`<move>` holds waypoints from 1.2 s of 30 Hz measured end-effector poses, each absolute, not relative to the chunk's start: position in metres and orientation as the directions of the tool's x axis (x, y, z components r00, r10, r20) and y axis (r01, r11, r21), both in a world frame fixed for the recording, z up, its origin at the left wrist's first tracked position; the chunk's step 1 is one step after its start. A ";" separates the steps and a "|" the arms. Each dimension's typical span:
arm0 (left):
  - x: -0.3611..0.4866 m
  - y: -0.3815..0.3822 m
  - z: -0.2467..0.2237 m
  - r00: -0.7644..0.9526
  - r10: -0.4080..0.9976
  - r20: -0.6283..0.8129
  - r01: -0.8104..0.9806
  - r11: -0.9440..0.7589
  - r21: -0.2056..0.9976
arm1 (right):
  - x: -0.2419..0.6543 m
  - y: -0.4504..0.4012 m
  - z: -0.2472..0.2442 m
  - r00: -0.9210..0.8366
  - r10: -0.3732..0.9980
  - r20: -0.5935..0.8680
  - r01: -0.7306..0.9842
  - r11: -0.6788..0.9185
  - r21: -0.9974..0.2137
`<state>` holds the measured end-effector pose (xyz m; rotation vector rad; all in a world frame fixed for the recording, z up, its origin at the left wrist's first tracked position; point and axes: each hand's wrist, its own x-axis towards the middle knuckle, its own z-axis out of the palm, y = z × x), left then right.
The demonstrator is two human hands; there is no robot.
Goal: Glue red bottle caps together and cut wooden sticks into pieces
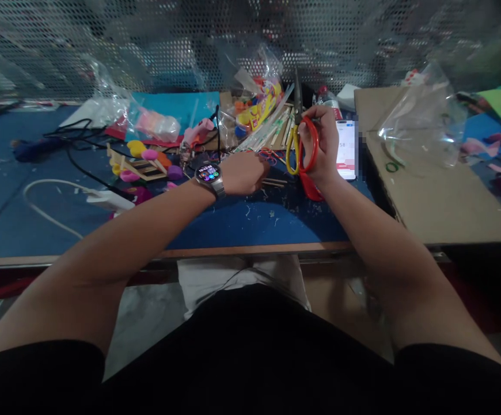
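My right hand [323, 141] grips a pair of scissors [299, 101] by its red and yellow handle loops, with the dark blades pointing up and away from me. Just below this hand a red object [311, 187] rests on the table; its kind is unclear. My left hand [245, 173] is closed with its back toward me, and its fingers are mostly hidden. Whatever it may hold does not show. Thin wooden sticks [275, 181] lie right beside it, and thin coloured wires [272, 154] are just beyond. A watch [208, 172] is on my left wrist.
A lit phone [346, 150] stands right of my right hand. Left lies a stick-built piece with coloured clay [140, 164], plus a pink glue gun [198, 131] and a white adapter [109, 199]. Cardboard [440, 196] covers the right side. A perforated panel [147, 46] rises behind.
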<state>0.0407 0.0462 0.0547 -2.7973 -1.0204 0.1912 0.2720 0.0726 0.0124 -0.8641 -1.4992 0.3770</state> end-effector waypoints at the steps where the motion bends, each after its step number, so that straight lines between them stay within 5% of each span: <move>1: 0.037 0.046 0.056 0.737 0.673 -0.061 0.653 -0.732 -0.196 | 0.272 0.072 0.014 0.077 0.703 0.707 0.286 0.664 -0.691; 7: -0.002 0.040 0.072 0.582 0.813 0.013 0.809 -0.578 -0.113 | 0.268 0.064 0.018 -0.032 0.695 0.719 0.332 0.685 -0.648; 10: -0.027 0.040 0.075 0.512 0.854 0.088 0.856 -0.516 0.033 | 0.264 0.061 0.016 -0.073 0.757 0.649 0.292 0.639 -0.712; 15: -0.058 0.046 0.072 0.355 0.877 0.324 0.756 -0.473 0.452 | 0.258 0.060 0.013 -0.087 0.754 0.651 0.277 0.646 -0.711; 18: -0.059 0.046 0.072 0.319 0.917 0.238 0.499 -0.376 0.781 | 0.258 0.056 0.016 -0.125 0.721 0.681 0.281 0.684 -0.673; 20: -0.054 0.044 0.073 0.309 0.934 0.180 0.343 -0.286 0.895 | 0.260 0.052 0.020 -0.199 0.720 0.665 0.315 0.690 -0.652; 30: -0.030 0.042 0.072 0.445 0.886 0.127 0.230 -0.250 0.940 | 0.261 0.056 0.016 -0.545 0.599 0.586 0.392 0.800 -0.454; 36: -0.022 0.028 0.082 0.538 0.839 0.081 0.519 -0.405 0.753 | 0.261 0.056 0.017 -0.587 0.543 0.600 0.322 0.837 -0.442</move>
